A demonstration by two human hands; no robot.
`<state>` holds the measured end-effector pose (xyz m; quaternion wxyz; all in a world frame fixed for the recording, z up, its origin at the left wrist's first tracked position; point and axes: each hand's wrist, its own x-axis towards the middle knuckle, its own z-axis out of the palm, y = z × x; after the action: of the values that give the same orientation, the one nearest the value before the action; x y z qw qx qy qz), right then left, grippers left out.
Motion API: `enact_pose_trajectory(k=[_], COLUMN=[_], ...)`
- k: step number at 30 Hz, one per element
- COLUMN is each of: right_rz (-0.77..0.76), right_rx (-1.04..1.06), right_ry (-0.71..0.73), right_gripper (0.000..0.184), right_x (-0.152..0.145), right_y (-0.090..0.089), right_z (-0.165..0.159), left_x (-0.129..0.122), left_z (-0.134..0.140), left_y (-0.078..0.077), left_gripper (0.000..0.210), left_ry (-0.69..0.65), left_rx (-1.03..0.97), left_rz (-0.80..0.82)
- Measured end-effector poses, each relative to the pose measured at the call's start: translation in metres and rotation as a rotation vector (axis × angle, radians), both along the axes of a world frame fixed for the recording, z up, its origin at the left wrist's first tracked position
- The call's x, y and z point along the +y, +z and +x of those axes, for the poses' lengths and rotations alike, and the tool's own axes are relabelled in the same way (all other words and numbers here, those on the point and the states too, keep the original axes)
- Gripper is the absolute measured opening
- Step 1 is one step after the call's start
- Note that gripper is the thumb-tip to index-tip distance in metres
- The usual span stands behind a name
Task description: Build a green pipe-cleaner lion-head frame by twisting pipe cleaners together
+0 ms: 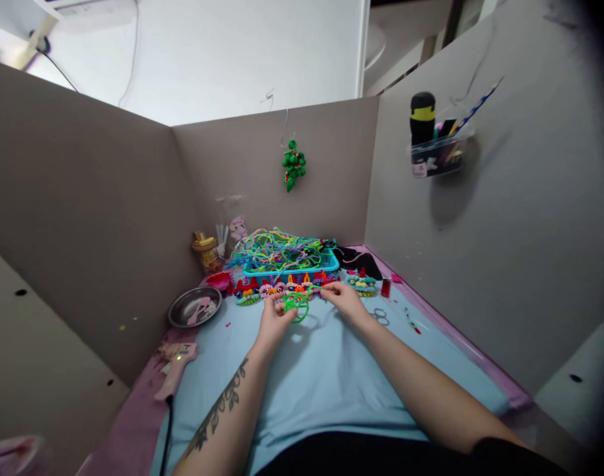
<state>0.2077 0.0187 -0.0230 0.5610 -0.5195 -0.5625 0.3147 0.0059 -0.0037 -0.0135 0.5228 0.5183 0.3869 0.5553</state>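
Observation:
My left hand (274,325) is closed on a bright green pipe cleaner (304,313) bent into round loops, held a little above the blue cloth. With thumb and fingertips, my right hand (345,304) pinches the free end that runs off from the loops towards the right. Just behind both hands is a row of colourful fuzzy figures (274,289), partly covered by the fingers. Another such figure (362,284), in yellow and teal, sits beyond my right hand.
A blue tray (252,273) heaped with tangled pipe cleaners stands at the back. To the left are a metal bowl (175,316) and a pink glue gun (175,370) with a cord. Scissors (381,317) lie right. Grey panels (326,165) enclose three sides.

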Motion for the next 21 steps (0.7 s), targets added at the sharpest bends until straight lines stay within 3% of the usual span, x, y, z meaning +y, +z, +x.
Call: enact_pose_trajectory(k=[14,21], right_rz=[-0.017,-0.035], right_rx=[-0.14,-0.107], right_ry=[0.073,0.156], right_gripper=[0.017,0.015], right_x=[-0.003,-0.007], right_y=[0.002,0.007], right_z=[-0.008,-0.013], left_x=[-0.006,-0.008], left_z=[0.001,0.001], left_y=[0.005,0.007], left_gripper=[0.056,0.056], left_ry=[-0.117,-0.164], left_rx=[-0.032,-0.051], left_rz=[-0.069,-0.088])
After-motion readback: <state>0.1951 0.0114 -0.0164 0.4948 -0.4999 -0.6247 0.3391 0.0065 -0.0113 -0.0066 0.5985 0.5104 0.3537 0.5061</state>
